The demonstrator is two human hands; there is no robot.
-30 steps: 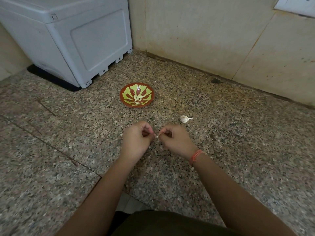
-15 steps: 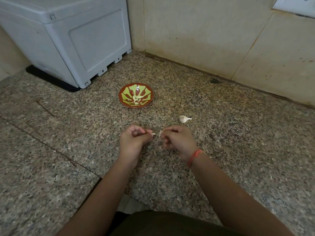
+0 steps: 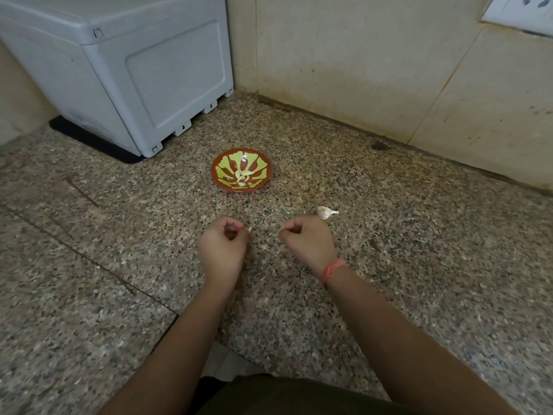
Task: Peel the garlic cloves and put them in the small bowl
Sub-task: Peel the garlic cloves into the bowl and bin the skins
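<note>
A small red bowl [image 3: 263, 167] with a green pattern sits on the speckled granite counter and holds a few peeled garlic cloves [image 3: 243, 177]. Below it, my left hand [image 3: 223, 245] is closed on a garlic clove [image 3: 249, 228], of which only a pale tip shows at the fingertips. My right hand [image 3: 308, 239] is closed a hand's width to the right; a tiny pale scrap seems pinched at its fingertips, too small to tell. An unpeeled garlic clove [image 3: 326, 212] lies on the counter just beyond my right hand.
A large grey plastic appliance [image 3: 125, 70] stands on a black mat at the back left. Beige tiled walls [image 3: 374, 61] meet in the corner behind the bowl. A white socket plate [image 3: 520, 13] is at the top right. The counter's front edge runs near my body.
My hands were together at one clove a second ago and have pulled apart, left going left and right going right. The bowl and the loose clove have not moved.
</note>
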